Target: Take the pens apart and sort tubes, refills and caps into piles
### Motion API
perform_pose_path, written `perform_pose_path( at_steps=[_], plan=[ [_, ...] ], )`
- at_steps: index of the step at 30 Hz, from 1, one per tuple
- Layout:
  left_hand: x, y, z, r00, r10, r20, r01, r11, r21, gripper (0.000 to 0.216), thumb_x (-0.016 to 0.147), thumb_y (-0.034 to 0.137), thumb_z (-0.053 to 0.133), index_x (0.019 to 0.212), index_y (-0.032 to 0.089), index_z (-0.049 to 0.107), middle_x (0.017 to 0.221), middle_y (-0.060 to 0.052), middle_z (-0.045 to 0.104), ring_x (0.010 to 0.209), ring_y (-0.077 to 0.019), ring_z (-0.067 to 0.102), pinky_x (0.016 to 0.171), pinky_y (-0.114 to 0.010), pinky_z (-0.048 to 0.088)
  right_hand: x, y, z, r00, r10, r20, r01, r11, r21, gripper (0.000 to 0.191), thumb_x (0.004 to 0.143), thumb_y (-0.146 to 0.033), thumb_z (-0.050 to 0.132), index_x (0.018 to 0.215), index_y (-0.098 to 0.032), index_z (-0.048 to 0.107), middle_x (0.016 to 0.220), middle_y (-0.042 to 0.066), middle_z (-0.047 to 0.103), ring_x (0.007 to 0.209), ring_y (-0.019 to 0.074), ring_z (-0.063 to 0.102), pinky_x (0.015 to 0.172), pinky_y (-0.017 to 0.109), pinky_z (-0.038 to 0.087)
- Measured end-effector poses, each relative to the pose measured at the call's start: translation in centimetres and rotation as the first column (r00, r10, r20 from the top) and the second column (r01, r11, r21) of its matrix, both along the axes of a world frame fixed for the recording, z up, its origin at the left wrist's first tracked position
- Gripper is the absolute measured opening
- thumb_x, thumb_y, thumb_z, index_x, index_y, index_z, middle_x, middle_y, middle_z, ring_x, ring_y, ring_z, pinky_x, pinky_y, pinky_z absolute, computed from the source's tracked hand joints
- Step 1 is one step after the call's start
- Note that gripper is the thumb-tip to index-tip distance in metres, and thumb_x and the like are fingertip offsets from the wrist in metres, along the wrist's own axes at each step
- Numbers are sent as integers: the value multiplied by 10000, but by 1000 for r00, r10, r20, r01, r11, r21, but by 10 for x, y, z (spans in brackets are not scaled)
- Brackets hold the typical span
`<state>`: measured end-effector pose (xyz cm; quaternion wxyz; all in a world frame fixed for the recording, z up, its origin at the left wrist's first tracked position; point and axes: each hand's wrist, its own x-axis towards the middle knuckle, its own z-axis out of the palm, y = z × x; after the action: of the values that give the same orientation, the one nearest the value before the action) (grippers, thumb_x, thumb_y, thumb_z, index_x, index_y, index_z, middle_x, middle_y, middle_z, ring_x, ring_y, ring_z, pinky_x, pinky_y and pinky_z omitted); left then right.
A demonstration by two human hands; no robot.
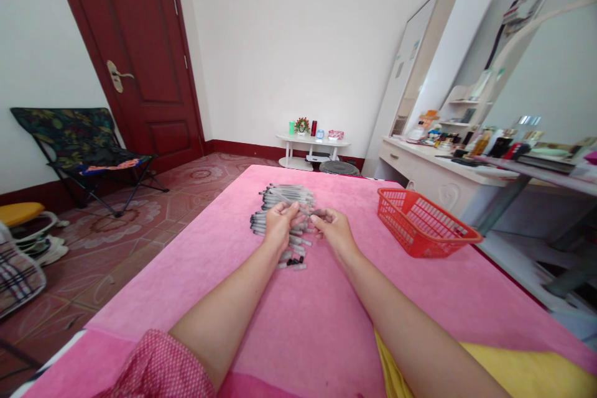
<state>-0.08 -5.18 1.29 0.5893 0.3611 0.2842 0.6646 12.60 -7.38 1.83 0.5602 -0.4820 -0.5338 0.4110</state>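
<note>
Pens (280, 197) left of red basket (396, 224); left hand (281, 224), right hand (332, 227) pinching slim piece (306, 212), unclear from here; best kept aligned.

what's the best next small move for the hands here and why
Perhaps hold the left hand steady and ease the right hand toward it. They seem to pinch a slim pen from opposite sides, so a short push could seat any loose end, though its details are too small to make out. Loose black pieces lie at the near end of the pens.
</note>
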Motion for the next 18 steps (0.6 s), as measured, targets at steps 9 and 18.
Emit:
perform_pose_path(
  at_steps=[9, 18],
  plan=[
    [-1, -1, 0, 1000, 9, -20, -9, 1000, -7, 336, 567, 322, 775, 731, 103, 579, 702, -35, 648, 612, -119, 631, 613, -249, 545, 0, 0, 0, 998, 25, 60, -28, 998, 54, 223, 615, -354, 640, 650, -135, 610, 537, 13, 606, 416, 113, 496, 407, 222, 383],
    [4, -1, 1, 993, 106, -51, -109, 993, -45, 368, 534, 370, 780, 664, 109, 555, 589, -3, 594, 508, -96, 576, 537, -240, 541, 2, -6, 5, 859, -235, 455, 97, 947, 307, 67, 654, -243, 619, 631, -180, 615, 591, 3, 618, 526, 137, 506, 509, 234, 343]
  ],
)
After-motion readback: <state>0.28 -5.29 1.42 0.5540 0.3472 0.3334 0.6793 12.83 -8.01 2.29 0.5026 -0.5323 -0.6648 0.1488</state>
